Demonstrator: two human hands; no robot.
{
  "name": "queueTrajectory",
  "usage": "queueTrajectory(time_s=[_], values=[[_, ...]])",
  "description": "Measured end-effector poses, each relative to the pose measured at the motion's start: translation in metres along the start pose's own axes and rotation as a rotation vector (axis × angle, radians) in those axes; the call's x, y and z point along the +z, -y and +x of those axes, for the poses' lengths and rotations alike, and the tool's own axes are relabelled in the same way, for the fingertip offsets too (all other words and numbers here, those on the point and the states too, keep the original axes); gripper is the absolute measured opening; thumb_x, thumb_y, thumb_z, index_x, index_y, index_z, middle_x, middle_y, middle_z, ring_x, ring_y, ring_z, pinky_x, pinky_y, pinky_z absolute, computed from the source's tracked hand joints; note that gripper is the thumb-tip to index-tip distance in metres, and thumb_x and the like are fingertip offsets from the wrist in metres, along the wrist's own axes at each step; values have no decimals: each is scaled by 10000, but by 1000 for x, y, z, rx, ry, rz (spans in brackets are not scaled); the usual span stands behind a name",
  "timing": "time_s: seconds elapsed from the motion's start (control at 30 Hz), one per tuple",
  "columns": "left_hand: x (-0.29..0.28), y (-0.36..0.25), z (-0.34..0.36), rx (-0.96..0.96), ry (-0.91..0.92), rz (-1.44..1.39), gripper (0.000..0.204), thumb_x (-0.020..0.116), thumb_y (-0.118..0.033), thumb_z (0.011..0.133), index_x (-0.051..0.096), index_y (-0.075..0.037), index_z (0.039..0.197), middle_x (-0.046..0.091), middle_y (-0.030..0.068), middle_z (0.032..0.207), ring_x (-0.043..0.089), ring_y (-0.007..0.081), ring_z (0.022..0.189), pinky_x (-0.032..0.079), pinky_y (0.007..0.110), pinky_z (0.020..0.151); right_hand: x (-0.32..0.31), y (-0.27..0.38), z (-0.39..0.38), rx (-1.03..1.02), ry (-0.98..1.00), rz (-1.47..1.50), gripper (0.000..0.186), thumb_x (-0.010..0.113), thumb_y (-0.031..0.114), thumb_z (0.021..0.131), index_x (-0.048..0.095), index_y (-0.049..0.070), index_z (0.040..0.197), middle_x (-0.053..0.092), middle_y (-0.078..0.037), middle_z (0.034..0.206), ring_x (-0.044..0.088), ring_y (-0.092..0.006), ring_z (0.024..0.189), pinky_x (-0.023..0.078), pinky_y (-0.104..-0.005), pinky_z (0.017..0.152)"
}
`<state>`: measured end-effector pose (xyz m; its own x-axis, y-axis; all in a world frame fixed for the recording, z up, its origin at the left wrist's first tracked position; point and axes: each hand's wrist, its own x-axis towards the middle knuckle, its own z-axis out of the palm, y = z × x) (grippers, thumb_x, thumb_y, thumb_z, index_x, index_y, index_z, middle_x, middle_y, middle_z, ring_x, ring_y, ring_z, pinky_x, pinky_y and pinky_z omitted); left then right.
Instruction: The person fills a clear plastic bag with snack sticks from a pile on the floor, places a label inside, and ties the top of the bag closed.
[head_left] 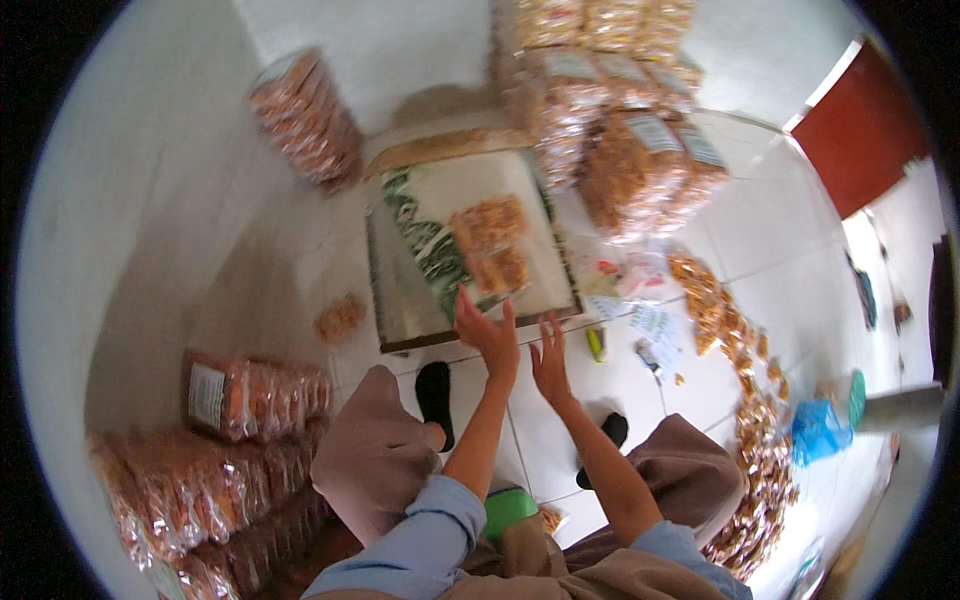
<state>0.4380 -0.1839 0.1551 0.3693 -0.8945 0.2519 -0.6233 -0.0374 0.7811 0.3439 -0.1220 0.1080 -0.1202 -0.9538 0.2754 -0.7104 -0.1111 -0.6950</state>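
On a low square table [425,300] in front of me lie clear packets of orange-brown crispy snack [490,240], grouped flat near the middle. Just over the table's near edge is my left hand [490,338], its fingers spread close to the lowest packet; I cannot tell if the fingertips touch it. My right hand [550,368] is raised beside it, fingers apart and nothing in them. The tabletop is pale, with a dark green patterned strip [430,245] running down its left part.
Bundles of packed snacks [640,170] are piled behind the table, with a stack [305,120] at far left and more [230,470] at near left. Loose packets [745,440] cover the floor at right, near a blue basket [815,432]. A yellow-green cutter-like tool [597,344] and paper labels [655,325] lie beside the table.
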Motion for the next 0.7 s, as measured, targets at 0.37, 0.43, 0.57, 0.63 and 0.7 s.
queueTrajectory(time_s=[0.37,0.43,0.57,0.63,0.7], values=[[0,-181,-169,482,425,-585,479,593,-152,823,394,-14,1236,477,136,1118,449,271,1029,316,390,914,-305,11,-107,152,-795,-93,227,557,2,818,557,42,1042,535,-131,1103,541,-253,1015,473,-318,801],[-10,-223,-195,412,785,-835,390,567,-131,843,433,-25,1193,493,119,1102,482,234,987,376,358,866,-371,17,-133,160,-863,-28,203,531,-2,839,545,11,1041,557,-112,1058,575,-208,954,490,-284,741],[-5,-275,-232,540,981,-921,244,527,-132,879,519,-62,1112,570,80,991,553,179,904,441,316,781,-458,28,-178,247,-986,82,194,490,28,880,546,-7,1062,595,-96,1042,587,-180,922,472,-274,771],[13,-287,-257,531,1052,-965,220,524,-151,886,546,-80,1092,588,66,972,566,158,890,445,282,757,-478,3,-203,299,-1057,86,212,474,31,886,561,5,1077,611,-90,1013,587,-160,905,463,-265,774],[38,-297,-288,449,1260,-943,260,505,-226,907,541,-74,1114,592,55,997,543,136,949,425,280,794,-492,-30,-234,370,-1084,50,196,468,31,886,579,4,1044,615,-84,996,583,-156,887,464,-268,773]])
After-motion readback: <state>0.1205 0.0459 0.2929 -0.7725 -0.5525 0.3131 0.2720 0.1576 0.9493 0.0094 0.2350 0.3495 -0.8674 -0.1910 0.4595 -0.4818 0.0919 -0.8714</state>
